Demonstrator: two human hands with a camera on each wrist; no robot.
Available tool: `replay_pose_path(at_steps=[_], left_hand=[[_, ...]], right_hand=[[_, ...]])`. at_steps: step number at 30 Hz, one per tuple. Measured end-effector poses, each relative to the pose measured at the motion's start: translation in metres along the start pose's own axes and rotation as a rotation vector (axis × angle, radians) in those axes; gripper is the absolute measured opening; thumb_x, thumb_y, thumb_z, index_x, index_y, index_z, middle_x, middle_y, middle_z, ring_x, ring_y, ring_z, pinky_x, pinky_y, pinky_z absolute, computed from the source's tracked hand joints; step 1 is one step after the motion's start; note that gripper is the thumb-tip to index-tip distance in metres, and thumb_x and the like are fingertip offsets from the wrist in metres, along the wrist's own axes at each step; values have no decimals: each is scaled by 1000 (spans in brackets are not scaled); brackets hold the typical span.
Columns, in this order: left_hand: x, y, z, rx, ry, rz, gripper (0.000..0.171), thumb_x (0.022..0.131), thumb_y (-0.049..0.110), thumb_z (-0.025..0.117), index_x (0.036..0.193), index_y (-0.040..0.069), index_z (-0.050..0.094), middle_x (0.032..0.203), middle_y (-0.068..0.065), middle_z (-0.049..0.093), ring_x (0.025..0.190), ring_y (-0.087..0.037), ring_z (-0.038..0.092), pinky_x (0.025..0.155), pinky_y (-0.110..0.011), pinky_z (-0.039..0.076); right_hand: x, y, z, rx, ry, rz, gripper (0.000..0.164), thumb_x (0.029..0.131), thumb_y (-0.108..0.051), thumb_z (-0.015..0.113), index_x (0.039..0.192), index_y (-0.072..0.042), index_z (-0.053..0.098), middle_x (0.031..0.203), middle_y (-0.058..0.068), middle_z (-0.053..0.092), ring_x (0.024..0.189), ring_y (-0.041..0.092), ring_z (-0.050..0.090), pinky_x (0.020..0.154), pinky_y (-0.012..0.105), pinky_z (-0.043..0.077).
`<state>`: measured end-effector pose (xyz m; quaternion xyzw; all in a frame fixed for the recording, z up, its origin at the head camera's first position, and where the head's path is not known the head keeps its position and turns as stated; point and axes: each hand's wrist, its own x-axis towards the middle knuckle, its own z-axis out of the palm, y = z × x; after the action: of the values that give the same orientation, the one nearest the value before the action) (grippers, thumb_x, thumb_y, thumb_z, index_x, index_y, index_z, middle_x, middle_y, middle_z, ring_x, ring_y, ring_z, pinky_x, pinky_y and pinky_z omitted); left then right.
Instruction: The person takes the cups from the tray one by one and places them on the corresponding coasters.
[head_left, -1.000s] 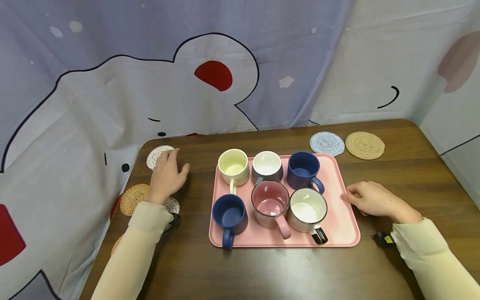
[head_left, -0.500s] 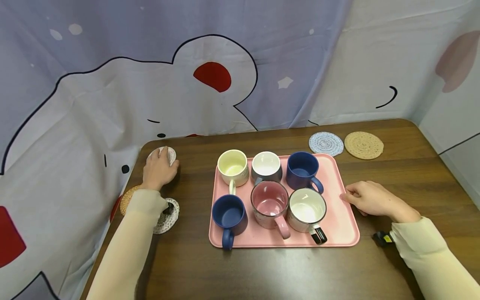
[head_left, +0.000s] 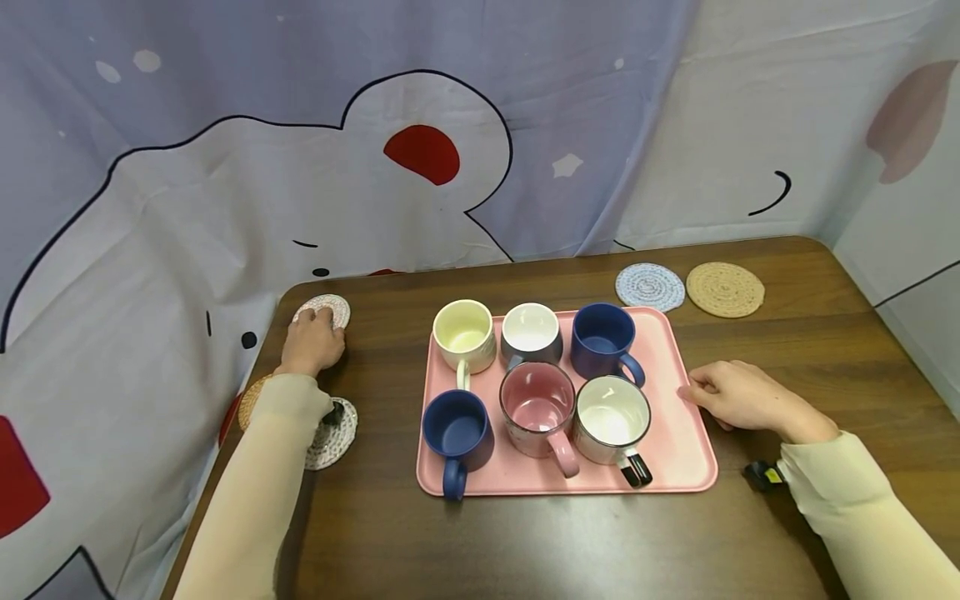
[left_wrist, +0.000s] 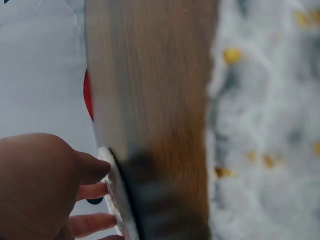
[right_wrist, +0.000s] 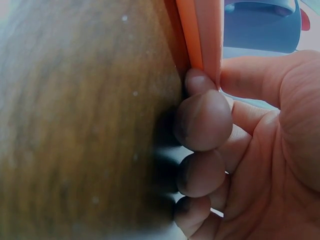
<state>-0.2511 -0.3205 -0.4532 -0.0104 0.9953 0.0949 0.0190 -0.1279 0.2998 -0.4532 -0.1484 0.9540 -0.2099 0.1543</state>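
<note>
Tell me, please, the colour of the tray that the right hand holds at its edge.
The tray is pink; this shows best in the head view.

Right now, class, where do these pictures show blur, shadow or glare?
Head view: pale sheen on the tabletop in front of the tray. Left wrist view: yellow-flecked coaster at right out of focus, shadow beside the left hand and pinched coaster. Right wrist view: tabletop blurred, shadow by the right hand.

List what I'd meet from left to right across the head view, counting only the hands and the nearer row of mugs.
Left hand, blue mug, pink mug, white mug, right hand.
</note>
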Motion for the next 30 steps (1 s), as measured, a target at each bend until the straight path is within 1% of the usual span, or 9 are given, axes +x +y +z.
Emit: replay_pose_path(at_steps=[3, 6, 10, 14, 21, 24, 30], left_hand=[[0, -1, -1, 17, 29, 14, 44, 95, 18, 45, 134, -4, 46, 136, -37, 39, 118, -60, 41, 99, -65, 34], [1, -3, -1, 29, 39, 22, 43, 94, 16, 47, 133, -3, 48, 136, -37, 39, 116, -60, 43, 98, -65, 36], [2, -5, -1, 27, 41, 23, 43, 94, 16, 48, 134, -1, 48, 138, -35, 39, 117, -59, 43, 99, -64, 36], [1, -3, -1, 20, 47, 34, 43, 94, 16, 48, 134, 1, 49, 139, -33, 40, 119, -58, 43, 101, -63, 35], [0, 3, 1, 25, 58, 78, 42, 94, 16, 50, 133, 2, 51, 139, -30, 43, 118, -56, 45, 102, -61, 35], [1, 5, 1, 20, 43, 87, 42, 95, 17, 50, 135, 3, 51, 140, -29, 43, 120, -54, 45, 103, -60, 34], [0, 17, 1, -4, 7, 78, 42, 97, 19, 48, 137, 6, 50, 145, -25, 40, 121, -54, 45, 102, -62, 36]], right_hand=[[0, 0, 0, -2, 1, 0, 31, 96, -37, 57, 70, -19, 56, 46, -8, 47, 42, 10, 49, 49, 26, 36], [1, 0, 0, -1, 0, -1, 31, 96, -36, 57, 71, -19, 56, 46, -8, 47, 42, 10, 49, 49, 26, 36], [1, 0, 0, 1, -2, -5, 30, 97, -36, 57, 71, -20, 57, 46, -8, 48, 42, 10, 49, 48, 26, 36], [1, 0, 0, 0, -2, -7, 30, 96, -36, 57, 71, -20, 57, 46, -8, 48, 42, 10, 49, 49, 26, 36], [1, 1, 0, -3, 0, -7, 31, 97, -37, 57, 70, -20, 56, 45, -8, 48, 42, 9, 49, 49, 26, 36], [1, 1, 0, -2, -5, -3, 31, 96, -37, 57, 70, -20, 56, 46, -8, 48, 42, 10, 49, 49, 26, 36], [1, 2, -1, -2, -14, 1, 31, 96, -37, 57, 71, -20, 56, 46, -8, 48, 42, 10, 49, 49, 26, 37]])
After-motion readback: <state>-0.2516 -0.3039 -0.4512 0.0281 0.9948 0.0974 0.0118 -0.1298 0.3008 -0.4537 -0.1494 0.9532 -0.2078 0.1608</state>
